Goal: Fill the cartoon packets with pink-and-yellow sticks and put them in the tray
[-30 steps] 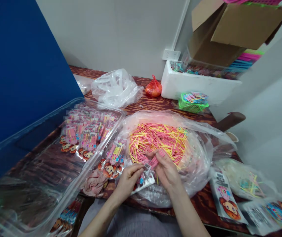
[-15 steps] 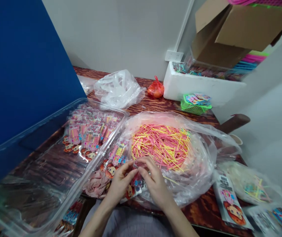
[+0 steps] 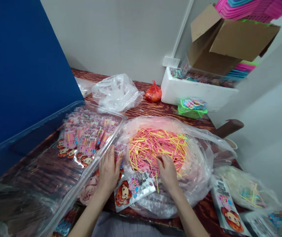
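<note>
Both hands have parted: half a second ago we had them meeting over the front packet; now the left hand point(image 3: 108, 172) is off toward the tray and the right hand point(image 3: 168, 174) is at the sticks.

Left: long fingers close together, thumb standing off, over the filled packets point(image 3: 120, 148) beside the tray; palm hidden from us. Right: fingers curled, tips at the near part of the pink and yellow sticks point(image 3: 158, 143); we cannot tell whether they pinch any.

Between the hands we find the printed packet point(image 3: 134, 190) lying slanted, face up, on the near edge of the clear bag point(image 3: 201, 171) around the sticks. Pink cloth point(image 3: 89, 191) just left of it, near the left wrist.

Farther left, the clear tray point(image 3: 75, 194), more filled packets point(image 3: 88, 140) massed toward its far end. To the right we note another stick bag point(image 3: 251, 189) and a flat packet point(image 3: 227, 209). Behind: crumpled white bag point(image 3: 117, 92), red bag point(image 3: 153, 93), green basket point(image 3: 192, 113), white foam box point(image 3: 195, 93).
</note>
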`<state>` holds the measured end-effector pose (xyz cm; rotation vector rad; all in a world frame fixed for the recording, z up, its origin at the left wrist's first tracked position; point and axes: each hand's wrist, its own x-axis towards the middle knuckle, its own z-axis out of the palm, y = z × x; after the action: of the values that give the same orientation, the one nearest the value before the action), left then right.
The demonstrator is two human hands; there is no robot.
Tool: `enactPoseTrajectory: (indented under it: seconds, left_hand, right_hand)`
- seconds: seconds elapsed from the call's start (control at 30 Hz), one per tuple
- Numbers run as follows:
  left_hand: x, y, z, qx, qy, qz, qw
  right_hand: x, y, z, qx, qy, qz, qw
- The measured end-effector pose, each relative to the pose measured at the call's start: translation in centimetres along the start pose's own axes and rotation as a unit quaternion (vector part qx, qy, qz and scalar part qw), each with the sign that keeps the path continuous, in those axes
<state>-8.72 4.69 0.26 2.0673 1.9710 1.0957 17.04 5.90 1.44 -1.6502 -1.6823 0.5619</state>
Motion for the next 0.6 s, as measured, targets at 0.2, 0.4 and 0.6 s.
enactPoseTrajectory:
  seconds: [0.2, 0.4, 0.6]
  left_hand:
    - [-1.1, 1.1, -1.9, -0.009, -0.011, 0.015, 1.0]
    - [-1.8, 1.6, -2.2, -0.054, -0.034, 0.018, 0.998]
    - [-2.4, 1.7, -1.7, -0.087, -0.046, 0.018, 0.995]
  right_hand:
    - [0.9, 0.6, 0.2, -0.038, -0.017, -0.011, 0.999]
    - [5.1, 1.4, -1.1, -0.235, 0.015, -0.074, 0.969]
    - [10.7, 1.1, -0.8, -0.389, -0.034, -0.109, 0.914]
